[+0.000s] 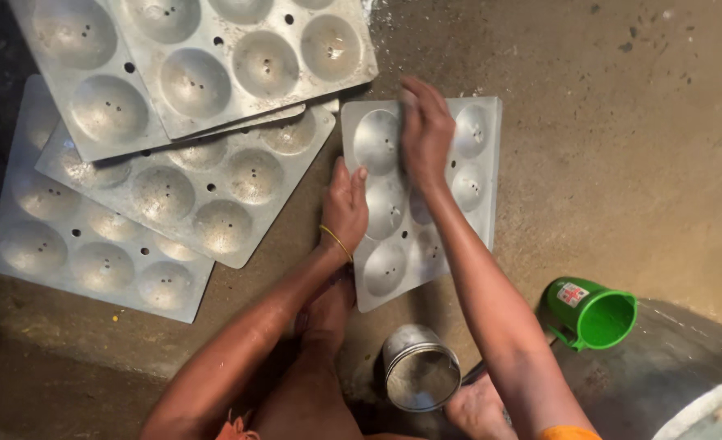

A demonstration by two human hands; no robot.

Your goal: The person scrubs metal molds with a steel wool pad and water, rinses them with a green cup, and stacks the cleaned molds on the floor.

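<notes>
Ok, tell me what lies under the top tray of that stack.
Under the top tray lie three more dimpled metal trays, fanned out. Their overlapped parts are hidden.

Dim warm light, dark corners, soft focus

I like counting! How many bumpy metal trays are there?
5: one tray under both hands, four stacked left: top, second, third, bottom. More may hide beneath.
</notes>
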